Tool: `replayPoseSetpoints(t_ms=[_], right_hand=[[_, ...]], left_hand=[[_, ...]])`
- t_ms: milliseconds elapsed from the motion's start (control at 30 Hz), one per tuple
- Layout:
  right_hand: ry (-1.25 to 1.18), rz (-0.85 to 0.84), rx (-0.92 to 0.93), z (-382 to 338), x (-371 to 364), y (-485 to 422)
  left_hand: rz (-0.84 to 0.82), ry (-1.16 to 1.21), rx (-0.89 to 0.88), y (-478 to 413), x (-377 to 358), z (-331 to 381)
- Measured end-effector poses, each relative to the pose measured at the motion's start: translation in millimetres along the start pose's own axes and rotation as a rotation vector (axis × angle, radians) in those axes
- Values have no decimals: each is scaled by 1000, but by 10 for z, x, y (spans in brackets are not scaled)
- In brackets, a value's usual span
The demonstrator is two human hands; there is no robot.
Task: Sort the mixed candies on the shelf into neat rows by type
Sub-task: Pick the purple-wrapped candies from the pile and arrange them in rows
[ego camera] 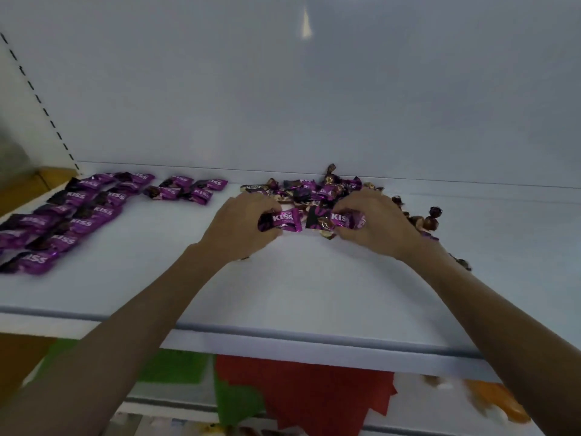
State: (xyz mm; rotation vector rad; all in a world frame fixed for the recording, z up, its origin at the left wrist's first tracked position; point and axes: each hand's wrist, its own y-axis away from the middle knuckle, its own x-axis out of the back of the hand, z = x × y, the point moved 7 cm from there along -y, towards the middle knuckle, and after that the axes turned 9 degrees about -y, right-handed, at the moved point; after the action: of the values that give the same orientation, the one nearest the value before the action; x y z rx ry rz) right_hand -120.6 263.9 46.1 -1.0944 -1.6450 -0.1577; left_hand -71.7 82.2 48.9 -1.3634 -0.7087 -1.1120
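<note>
The white shelf (298,278) is a smooth, matt board with a rounded front lip. Toward its back edge sits the mixed pile (317,188), a crinkly heap of glossy purple foil sachets and small brown-and-gold twist-wrapped sweets. Just in front of the pile the left hand (242,226) pinches a flat, pillow-shaped purple sachet (284,220) printed KISS, fingers curled over its dark end. Also just in front of the pile, the right hand (375,226) grips a second purple sachet (341,219) of the same shiny foil. A brown twist sweet (325,223) lies against that sachet; whether the fingers hold it too I cannot tell. Well to the left of the pile the sorted rows (66,218) of matching purple sachets lie flat in slanting lines, with a smaller cluster (188,187) of them between those rows and the pile. To the right of the pile, loose brown twists (427,220) with pinched, fanned ends are scattered along the board. Behind the pile rises a plain pale back panel (283,105). Below and in front of the pile, under the shelf lip, blurred red and green shapes (298,394) show.
</note>
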Motion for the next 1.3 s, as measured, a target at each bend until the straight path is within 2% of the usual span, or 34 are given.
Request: replayPoseSetpoints(t_ms=[267, 500, 667, 767, 967, 1300], right_hand=[[-74, -69, 55, -618, -653, -626], [-141, -67, 59, -1179, -1179, -1188], [-110, -79, 25, -1415, -1453, -1418], [-64, -73, -7, -1460, -1580, -1515], [33, -164, -87, -1474, -1787, -1548], [80, -120, -171, -1469, -1833, -1596]], left_hand=[[11, -89, 133, 285, 339, -1034], [-101, -129, 209, 339, 509, -2058], [-200, -75, 227, 205, 459, -2593], [-202, -75, 171, 116, 429, -2710], [-259, -51, 34, 26, 266, -2693], [-312, 32, -4, -5, 174, -2736]])
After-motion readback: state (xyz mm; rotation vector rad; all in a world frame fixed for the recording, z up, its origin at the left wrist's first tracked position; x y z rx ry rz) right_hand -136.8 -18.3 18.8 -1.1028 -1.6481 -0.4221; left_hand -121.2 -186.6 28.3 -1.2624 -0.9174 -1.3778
